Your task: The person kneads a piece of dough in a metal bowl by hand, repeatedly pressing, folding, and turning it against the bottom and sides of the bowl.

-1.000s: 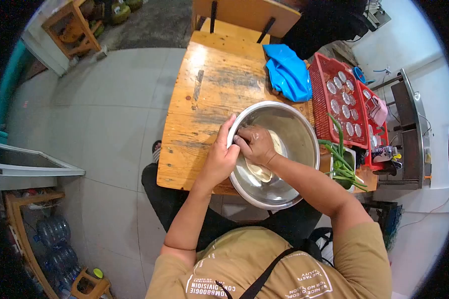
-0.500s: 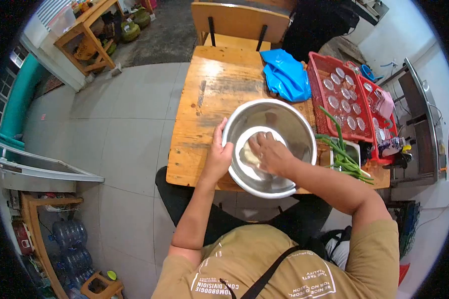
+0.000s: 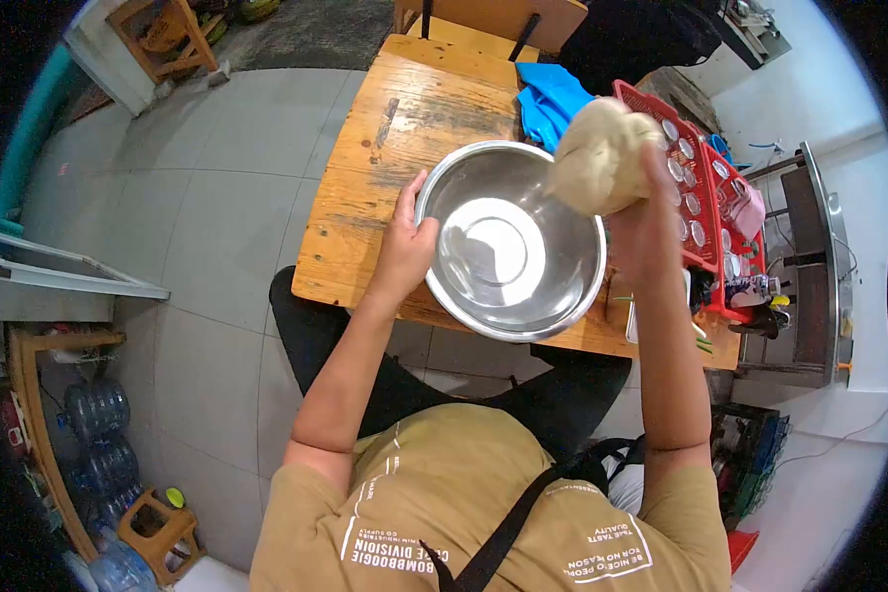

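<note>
My left hand (image 3: 407,249) grips the left rim of a steel bowl (image 3: 454,291), thumb over the edge. The bowl stands near the front edge of the wooden table, and no dough lies in it. Raised above the bowl's right side is a pale lump of dough (image 3: 602,158), held in my right hand (image 3: 644,232). The fingers wrap round the dough's right side and are partly hidden behind it.
A blue plastic bag (image 3: 551,99) lies at the back of the wooden table (image 3: 350,212). Red baskets (image 3: 703,255) with several clear cups stand on the right. Beyond the table is a wooden bench (image 3: 503,22). A stool (image 3: 158,528) and water bottles (image 3: 99,409) are lower left.
My right hand has lifted the dough out of the bowl, up and to the right. My left hand still holds the rim. The whole view has shifted, and the dough now hides part of the basket.
</note>
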`<action>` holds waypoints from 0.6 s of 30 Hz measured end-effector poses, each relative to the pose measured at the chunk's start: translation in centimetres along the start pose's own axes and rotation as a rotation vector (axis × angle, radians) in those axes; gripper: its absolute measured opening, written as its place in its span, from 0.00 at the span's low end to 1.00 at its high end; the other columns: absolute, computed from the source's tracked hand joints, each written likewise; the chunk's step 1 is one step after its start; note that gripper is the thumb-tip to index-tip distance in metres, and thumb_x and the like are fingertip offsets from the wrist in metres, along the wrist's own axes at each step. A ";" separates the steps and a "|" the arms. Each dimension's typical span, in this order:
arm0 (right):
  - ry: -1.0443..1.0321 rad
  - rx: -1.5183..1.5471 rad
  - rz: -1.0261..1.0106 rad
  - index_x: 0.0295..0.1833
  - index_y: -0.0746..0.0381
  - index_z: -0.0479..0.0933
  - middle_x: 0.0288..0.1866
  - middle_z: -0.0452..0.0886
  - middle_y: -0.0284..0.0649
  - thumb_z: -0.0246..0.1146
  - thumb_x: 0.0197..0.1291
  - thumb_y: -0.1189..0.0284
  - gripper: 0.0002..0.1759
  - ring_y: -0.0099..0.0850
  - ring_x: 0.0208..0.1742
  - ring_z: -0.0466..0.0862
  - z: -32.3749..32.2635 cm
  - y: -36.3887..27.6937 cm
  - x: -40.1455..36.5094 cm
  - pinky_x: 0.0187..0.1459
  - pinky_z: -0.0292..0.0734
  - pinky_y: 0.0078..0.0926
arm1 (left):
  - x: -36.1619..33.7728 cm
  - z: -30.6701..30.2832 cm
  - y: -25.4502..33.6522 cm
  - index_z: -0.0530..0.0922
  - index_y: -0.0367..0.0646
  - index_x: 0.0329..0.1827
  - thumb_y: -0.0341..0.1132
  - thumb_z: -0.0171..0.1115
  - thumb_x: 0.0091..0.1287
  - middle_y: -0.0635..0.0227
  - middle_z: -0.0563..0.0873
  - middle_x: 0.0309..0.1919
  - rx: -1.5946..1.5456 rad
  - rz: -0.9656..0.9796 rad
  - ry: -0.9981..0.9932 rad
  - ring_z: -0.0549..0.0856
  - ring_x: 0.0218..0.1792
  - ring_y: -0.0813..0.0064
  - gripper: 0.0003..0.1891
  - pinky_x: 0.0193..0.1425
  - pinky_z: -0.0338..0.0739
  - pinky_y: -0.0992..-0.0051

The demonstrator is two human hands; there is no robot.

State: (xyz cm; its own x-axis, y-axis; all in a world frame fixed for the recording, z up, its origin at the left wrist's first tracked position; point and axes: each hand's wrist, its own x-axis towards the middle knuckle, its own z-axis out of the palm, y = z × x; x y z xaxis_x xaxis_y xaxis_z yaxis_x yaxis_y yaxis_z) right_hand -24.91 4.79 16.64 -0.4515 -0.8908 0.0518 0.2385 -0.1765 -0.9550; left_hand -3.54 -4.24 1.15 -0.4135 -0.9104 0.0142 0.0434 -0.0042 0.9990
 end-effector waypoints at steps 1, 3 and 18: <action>-0.014 0.033 -0.115 0.78 0.64 0.65 0.71 0.74 0.49 0.62 0.77 0.56 0.34 0.43 0.72 0.76 -0.3 -0.7 -0.5 0.75 0.68 0.46 | 0.1 0.1 0.0 0.62 0.33 0.81 0.25 0.50 0.70 0.47 0.75 0.74 -0.033 -0.004 0.000 0.75 0.75 0.59 0.33 0.79 0.67 0.66; 0.065 -0.387 -0.395 0.78 0.65 0.64 0.74 0.70 0.50 0.63 0.76 0.58 0.34 0.47 0.75 0.73 -1.6 3.5 -2.1 0.76 0.66 0.47 | 0.4 0.0 -0.8 0.62 0.33 0.81 0.25 0.50 0.70 0.47 0.75 0.74 -0.006 0.031 0.011 0.75 0.75 0.58 0.33 0.78 0.67 0.66; -0.680 -1.675 -0.322 0.81 0.62 0.63 0.67 0.72 0.63 0.69 0.64 0.47 0.48 0.56 0.65 0.79 -0.5 11.9 -3.7 0.61 0.82 0.51 | 0.1 -0.4 -1.1 0.64 0.34 0.80 0.28 0.50 0.72 0.44 0.76 0.73 0.033 0.032 0.004 0.76 0.73 0.56 0.31 0.77 0.69 0.64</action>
State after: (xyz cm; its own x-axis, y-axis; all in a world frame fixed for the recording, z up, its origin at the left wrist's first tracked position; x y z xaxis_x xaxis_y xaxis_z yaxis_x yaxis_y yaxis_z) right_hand -20.88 6.17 4.96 0.1862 -0.9817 -0.0409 -0.9766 -0.1804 -0.1171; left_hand -3.25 -4.47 0.00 -0.4087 -0.9115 0.0464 0.0267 0.0389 0.9989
